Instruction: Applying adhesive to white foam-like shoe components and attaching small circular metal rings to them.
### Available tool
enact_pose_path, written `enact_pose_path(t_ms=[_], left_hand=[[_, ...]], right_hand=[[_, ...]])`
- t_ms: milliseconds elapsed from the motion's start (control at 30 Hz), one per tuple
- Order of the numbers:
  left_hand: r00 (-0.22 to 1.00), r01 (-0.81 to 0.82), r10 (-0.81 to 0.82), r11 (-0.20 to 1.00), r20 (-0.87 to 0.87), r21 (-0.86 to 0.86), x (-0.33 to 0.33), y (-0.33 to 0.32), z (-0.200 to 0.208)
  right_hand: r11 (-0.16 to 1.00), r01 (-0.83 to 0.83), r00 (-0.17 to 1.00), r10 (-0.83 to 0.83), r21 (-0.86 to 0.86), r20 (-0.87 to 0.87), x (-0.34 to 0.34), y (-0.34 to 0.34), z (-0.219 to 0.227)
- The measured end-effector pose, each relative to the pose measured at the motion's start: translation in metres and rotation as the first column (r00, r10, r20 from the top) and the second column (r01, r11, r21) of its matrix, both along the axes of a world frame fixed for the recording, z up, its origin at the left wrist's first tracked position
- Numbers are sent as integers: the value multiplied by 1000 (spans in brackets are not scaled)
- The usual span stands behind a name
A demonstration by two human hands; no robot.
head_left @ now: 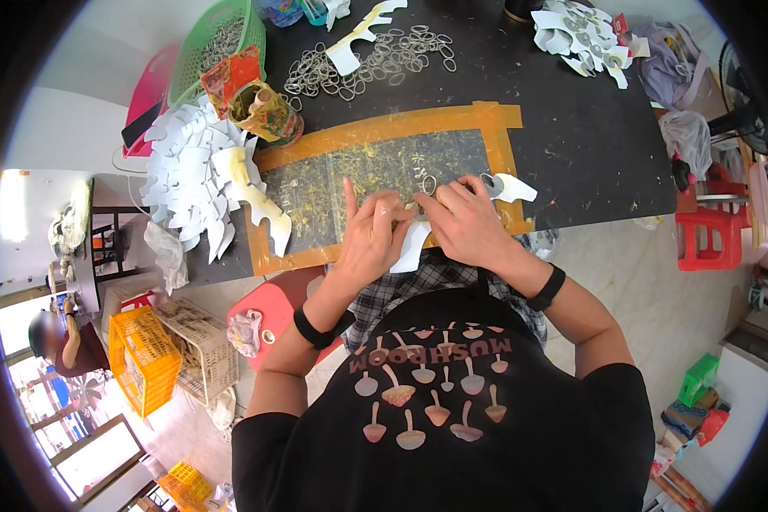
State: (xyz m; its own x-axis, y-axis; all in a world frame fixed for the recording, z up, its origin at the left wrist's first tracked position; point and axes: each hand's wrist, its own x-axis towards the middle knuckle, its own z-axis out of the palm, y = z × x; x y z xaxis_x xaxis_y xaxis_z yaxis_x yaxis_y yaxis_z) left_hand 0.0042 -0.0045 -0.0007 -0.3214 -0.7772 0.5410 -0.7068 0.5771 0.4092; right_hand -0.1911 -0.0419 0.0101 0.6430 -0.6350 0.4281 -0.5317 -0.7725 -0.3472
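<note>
My left hand (372, 232) pinches a white cut-out piece (410, 249), its index finger sticking up. Close beside it, the curled fingers of my right hand (464, 224) grip the same piece, which seems to run behind that hand to a white end (515, 188) on the right. A metal oval ring (429, 183) shows at the right fingertips; whether it is attached to the piece is hard to see. Beneath both hands lies a stained dark mat (375, 166) edged with tan tape. White cut-outs (192, 171) are heaped to the left, some with yellowish patches.
Loose metal rings (384, 64) and another white cut-out (346, 55) lie at the far side of the black table (589, 154). A smeared can (269, 115) and a green basket of rings (222, 43) stand far left. More cut-outs (582, 38) sit far right.
</note>
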Motion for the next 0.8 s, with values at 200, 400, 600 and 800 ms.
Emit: enact_pose_path(t_ms=[200,400,600,800], left_hand=[[1000,14,-15,999,18,49,-2,0,9],[972,12,-30,997,232,77,-1,15,14],[961,13,-18,1000,277,21,-1,20,9],[978,6,-24,996,206,88,-1,21,10]], right_hand=[[996,-71,997,69,51,45,-12,2,0],[995,-98,995,98,-15,-25,-12,15,6],[981,-84,994,69,174,88,-22,1,3],[976,14,945,-84,218,316,-12,8,12]])
